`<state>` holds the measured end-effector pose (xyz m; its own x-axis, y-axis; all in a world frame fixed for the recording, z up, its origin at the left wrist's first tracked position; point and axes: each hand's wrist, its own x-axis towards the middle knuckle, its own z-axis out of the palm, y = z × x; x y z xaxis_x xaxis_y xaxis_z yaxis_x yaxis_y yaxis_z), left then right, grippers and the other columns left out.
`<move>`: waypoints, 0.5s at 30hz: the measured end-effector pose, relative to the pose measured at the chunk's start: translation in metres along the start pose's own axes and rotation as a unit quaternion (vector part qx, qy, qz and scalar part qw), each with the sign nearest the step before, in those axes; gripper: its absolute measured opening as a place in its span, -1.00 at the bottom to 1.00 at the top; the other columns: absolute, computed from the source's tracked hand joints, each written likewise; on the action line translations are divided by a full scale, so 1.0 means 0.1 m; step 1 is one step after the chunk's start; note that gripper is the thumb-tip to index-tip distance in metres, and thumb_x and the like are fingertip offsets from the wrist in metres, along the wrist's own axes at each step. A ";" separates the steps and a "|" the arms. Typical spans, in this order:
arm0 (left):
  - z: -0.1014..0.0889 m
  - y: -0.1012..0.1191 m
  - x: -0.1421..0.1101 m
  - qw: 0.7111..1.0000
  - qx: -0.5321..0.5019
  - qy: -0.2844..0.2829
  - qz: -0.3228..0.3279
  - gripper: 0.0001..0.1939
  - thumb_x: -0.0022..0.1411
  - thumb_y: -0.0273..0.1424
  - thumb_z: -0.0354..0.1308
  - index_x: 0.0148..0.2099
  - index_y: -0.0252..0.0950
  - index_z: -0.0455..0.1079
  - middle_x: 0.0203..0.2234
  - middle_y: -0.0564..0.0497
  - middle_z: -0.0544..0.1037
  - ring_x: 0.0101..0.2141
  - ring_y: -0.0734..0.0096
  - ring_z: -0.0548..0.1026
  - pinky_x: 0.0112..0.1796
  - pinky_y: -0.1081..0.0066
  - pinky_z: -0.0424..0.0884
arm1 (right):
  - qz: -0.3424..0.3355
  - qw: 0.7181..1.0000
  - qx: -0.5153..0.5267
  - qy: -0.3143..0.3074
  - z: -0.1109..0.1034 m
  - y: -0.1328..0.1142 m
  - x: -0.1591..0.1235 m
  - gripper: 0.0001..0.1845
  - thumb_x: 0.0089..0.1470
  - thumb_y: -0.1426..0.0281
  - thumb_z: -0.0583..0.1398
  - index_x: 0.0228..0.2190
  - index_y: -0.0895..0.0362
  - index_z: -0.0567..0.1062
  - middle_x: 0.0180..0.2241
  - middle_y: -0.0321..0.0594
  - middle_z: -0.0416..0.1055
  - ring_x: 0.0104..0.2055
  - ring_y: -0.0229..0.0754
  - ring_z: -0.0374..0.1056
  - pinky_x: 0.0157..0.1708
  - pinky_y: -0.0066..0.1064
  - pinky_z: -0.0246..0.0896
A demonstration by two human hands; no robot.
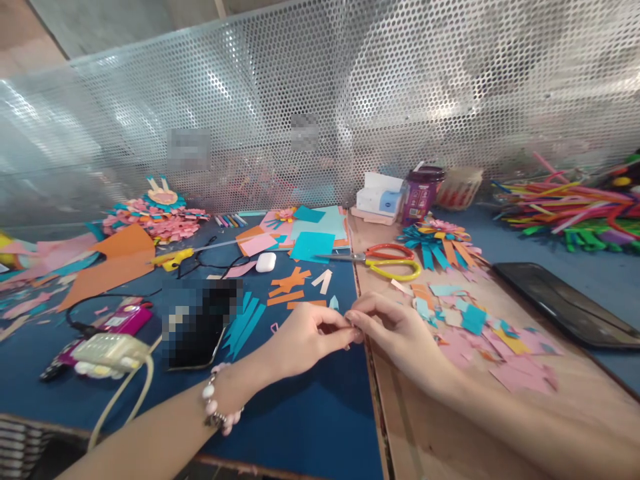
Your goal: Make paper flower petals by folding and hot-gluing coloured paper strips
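My left hand (305, 340) and my right hand (390, 330) meet fingertip to fingertip above the seam between the blue mat (300, 420) and the wooden board (450, 427). Both hands pinch something tiny between thumb and fingers; it is too small to name. A bead bracelet (215, 407) circles my left wrist. Orange paper strips (290, 287) and teal strips (245, 320) lie just beyond my left hand. Pink and teal paper scraps (480, 333) spread to the right of my right hand.
Red and yellow scissors (395, 261) lie behind my hands. A phone (197, 327), a charger with cable (113, 350), an earbud case (265, 262) and a glue gun (173, 259) sit at left. A dark tablet (565, 303), pipe cleaners (575, 207), a purple jar (420, 193) and paper flowers (160, 213) stand further back before a perforated metal screen (350, 100).
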<state>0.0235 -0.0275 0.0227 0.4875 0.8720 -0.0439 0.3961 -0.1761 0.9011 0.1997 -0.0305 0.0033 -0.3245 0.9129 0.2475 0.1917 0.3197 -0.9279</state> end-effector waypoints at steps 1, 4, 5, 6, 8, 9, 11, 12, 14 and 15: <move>0.00 0.00 0.00 1.000 0.004 0.001 0.001 -0.72 0.16 -0.24 0.14 -0.40 -0.37 0.50 -0.50 -0.01 0.51 -0.43 0.43 0.41 -0.40 0.47 0.27 | -0.001 1.000 0.001 0.001 0.00 0.00 0.00 -0.73 0.16 0.23 0.12 -0.47 0.13 0.45 -0.45 -0.27 0.43 -0.38 -0.27 0.35 -0.38 -0.46 0.24; -0.01 -0.01 0.01 1.000 0.010 0.001 0.007 -0.72 0.17 -0.25 0.12 -0.40 -0.37 0.49 -0.52 0.01 0.49 -0.45 0.44 0.39 -0.42 0.47 0.25 | -0.002 1.000 0.001 0.003 -0.01 -0.04 0.01 -0.74 0.16 0.24 0.11 -0.43 0.13 0.46 -0.42 -0.26 0.44 -0.36 -0.25 0.36 -0.37 -0.45 0.25; -0.01 -0.01 0.02 1.000 0.009 0.000 0.009 -0.72 0.17 -0.25 0.12 -0.40 -0.37 0.48 -0.51 0.01 0.49 -0.45 0.44 0.39 -0.41 0.47 0.26 | 0.000 1.000 0.000 0.005 -0.01 -0.05 0.02 -0.74 0.17 0.24 0.10 -0.41 0.13 0.47 -0.40 -0.25 0.44 -0.34 -0.25 0.37 -0.36 -0.45 0.26; -0.01 -0.02 0.02 1.000 0.007 0.001 0.010 -0.72 0.18 -0.26 0.12 -0.41 -0.37 0.48 -0.51 0.00 0.49 -0.44 0.44 0.39 -0.40 0.47 0.26 | 0.003 1.000 0.001 0.008 -0.02 -0.06 0.02 -0.73 0.18 0.23 0.09 -0.40 0.13 0.47 -0.39 -0.24 0.45 -0.33 -0.24 0.37 -0.35 -0.45 0.26; -0.01 -0.02 0.02 1.000 0.000 0.004 0.008 -0.73 0.18 -0.27 0.11 -0.41 -0.37 0.47 -0.49 0.00 0.51 -0.42 0.43 0.41 -0.39 0.47 0.27 | 0.012 1.000 0.004 0.014 -0.02 -0.06 0.03 -0.70 0.19 0.22 0.06 -0.40 0.14 0.47 -0.37 -0.23 0.45 -0.32 -0.24 0.37 -0.34 -0.45 0.26; -0.01 -0.02 0.03 1.000 -0.003 0.007 0.005 -0.73 0.19 -0.28 0.11 -0.41 -0.37 0.46 -0.49 -0.01 0.51 -0.42 0.43 0.41 -0.39 0.48 0.27 | 0.016 1.000 0.007 0.015 -0.03 -0.06 0.03 -0.69 0.19 0.22 0.06 -0.41 0.14 0.46 -0.38 -0.23 0.44 -0.32 -0.24 0.36 -0.34 -0.45 0.26; -0.01 -0.02 0.03 1.000 -0.011 0.010 0.000 -0.74 0.20 -0.28 0.10 -0.41 -0.37 0.45 -0.48 -0.01 0.52 -0.41 0.44 0.42 -0.39 0.49 0.28 | 0.018 1.000 0.016 0.015 -0.02 -0.04 0.04 -0.71 0.18 0.22 0.08 -0.42 0.14 0.45 -0.42 -0.25 0.43 -0.35 -0.25 0.36 -0.35 -0.45 0.26; -0.01 -0.01 0.02 1.000 -0.015 0.011 -0.002 -0.73 0.20 -0.28 0.10 -0.41 -0.37 0.45 -0.48 -0.01 0.52 -0.41 0.44 0.42 -0.38 0.49 0.28 | 0.017 1.000 0.018 0.016 -0.02 -0.03 0.04 -0.72 0.17 0.22 0.09 -0.43 0.14 0.45 -0.45 -0.27 0.42 -0.37 -0.25 0.36 -0.36 -0.44 0.26; -0.01 -0.01 0.02 1.000 -0.021 0.009 -0.007 -0.73 0.20 -0.27 0.10 -0.40 -0.37 0.45 -0.47 -0.01 0.52 -0.41 0.44 0.43 -0.37 0.49 0.30 | 0.015 1.000 0.014 0.021 -0.01 0.00 0.05 -0.73 0.16 0.23 0.10 -0.44 0.14 0.44 -0.48 -0.28 0.42 -0.39 -0.26 0.35 -0.36 -0.44 0.25; -0.01 -0.01 0.02 1.000 -0.025 0.009 -0.010 -0.73 0.20 -0.26 0.10 -0.39 -0.38 0.45 -0.47 -0.02 0.52 -0.40 0.43 0.43 -0.36 0.48 0.31 | 0.016 1.000 0.008 0.024 -0.01 0.00 0.05 -0.73 0.16 0.22 0.10 -0.45 0.14 0.44 -0.48 -0.29 0.42 -0.40 -0.26 0.35 -0.36 -0.44 0.25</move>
<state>0.0238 -0.0250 0.0224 0.4653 0.8835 -0.0536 0.3663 -0.1370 0.9204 0.1993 -0.0257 0.0045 -0.2728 0.9338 0.2313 0.1858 0.2870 -0.9397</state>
